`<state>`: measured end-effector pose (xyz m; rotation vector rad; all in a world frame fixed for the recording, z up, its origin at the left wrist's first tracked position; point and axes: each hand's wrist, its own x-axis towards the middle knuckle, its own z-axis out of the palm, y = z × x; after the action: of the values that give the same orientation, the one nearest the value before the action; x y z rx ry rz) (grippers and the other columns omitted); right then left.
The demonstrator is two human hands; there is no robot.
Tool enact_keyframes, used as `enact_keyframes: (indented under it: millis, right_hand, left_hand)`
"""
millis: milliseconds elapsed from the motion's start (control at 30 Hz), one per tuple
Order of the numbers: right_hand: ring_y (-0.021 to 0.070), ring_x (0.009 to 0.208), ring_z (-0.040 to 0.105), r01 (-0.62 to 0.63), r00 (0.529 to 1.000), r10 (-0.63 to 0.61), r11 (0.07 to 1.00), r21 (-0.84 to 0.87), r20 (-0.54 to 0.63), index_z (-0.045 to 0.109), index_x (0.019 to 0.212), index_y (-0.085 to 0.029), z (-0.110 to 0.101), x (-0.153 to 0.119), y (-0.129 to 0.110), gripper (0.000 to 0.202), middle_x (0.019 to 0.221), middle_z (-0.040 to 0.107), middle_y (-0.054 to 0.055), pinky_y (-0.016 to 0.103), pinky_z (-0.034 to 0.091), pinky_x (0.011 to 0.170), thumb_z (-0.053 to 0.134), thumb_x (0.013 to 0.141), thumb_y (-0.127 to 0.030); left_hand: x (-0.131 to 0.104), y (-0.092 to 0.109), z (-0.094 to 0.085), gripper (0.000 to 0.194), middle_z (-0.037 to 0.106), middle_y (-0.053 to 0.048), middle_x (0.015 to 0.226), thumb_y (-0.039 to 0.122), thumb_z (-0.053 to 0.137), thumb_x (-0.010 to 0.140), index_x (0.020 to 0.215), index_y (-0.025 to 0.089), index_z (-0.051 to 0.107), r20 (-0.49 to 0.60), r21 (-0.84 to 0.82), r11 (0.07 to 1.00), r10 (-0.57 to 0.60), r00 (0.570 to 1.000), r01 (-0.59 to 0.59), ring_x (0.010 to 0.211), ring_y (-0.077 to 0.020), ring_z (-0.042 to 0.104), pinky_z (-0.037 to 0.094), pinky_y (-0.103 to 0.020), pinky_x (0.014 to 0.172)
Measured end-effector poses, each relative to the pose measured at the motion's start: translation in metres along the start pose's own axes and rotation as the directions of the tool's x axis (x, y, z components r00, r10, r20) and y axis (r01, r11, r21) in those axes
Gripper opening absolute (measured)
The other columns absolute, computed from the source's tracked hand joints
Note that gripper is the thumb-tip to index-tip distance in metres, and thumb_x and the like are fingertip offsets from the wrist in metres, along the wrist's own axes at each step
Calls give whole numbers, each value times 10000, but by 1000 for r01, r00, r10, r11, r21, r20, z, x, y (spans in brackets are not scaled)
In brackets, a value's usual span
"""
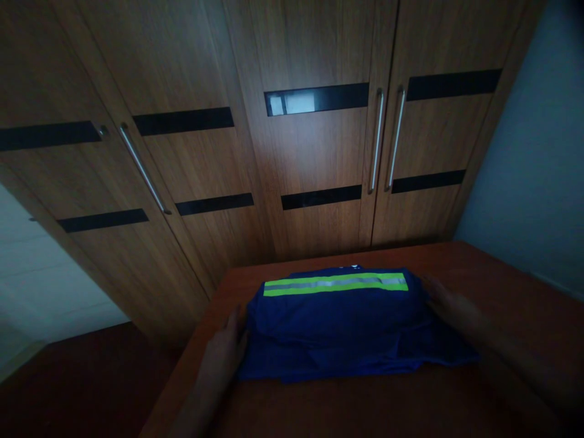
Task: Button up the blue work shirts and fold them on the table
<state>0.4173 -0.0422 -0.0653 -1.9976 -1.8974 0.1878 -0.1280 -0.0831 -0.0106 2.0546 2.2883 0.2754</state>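
A folded navy blue work jacket [337,328] lies on a reddish-brown table, a lime and silver reflective band running across its far part. At its left edge is my left hand [224,345], its thumb by the cloth and its fingers closed on the side of the fold. My right hand [451,307] reaches in from the right and has its fingers at the jacket's upper right corner, closed on the edge. Dim light leaves both sets of fingertips hard to see. A small white mark shows at the jacket's far edge.
The wooden table [201,371] reaches close to a tall wooden wardrobe [314,149] with black strips and long metal handles [376,140]. A pale wall [533,176] stands on the right. Dark red floor [91,377] shows beyond the table's left edge.
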Motion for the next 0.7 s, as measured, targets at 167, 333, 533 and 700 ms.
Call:
enact_keyframes:
  millis: [167,333,533,700]
  right_hand:
    - [296,1080,608,257,948,-252,966,-1,193,406,1412,-249,-12,-25,-11,644,1267,597,108,399,481,899,498,775,-219]
    - [291,873,677,275,921,-251,961,-42,297,523,1330,-257,-16,-40,-38,527,1045,701,108,401,515,750,484,804,-255]
    - [208,666,672,216,951,-240,967,138,193,673,1069,-255,-44,-11,-54,334,721,706,14,323,506,634,399,885,-302]
    - [221,804,688,111,994,-99,915,388,-53,690,1025,-243,-58,52,-65,319,883,731,30,316,539,688,434,873,-358]
  left_hand:
    - [-1,13,-4,524,613,-150,1177,317,434,888,1402,234,381,75,188,963,181,981,-192,1042,-284,616,476,-355,803]
    - [8,24,2,549,711,-117,960,314,378,907,1450,272,307,135,64,977,194,972,-204,862,-284,682,480,-367,734]
    - [27,24,0,377,675,-26,673,319,402,847,1117,180,626,29,-663,736,210,977,-139,575,-175,630,477,-262,575]
    - [75,36,-18,320,714,-85,834,348,589,754,997,144,622,-27,-956,290,84,996,-50,750,-194,679,528,-286,673]
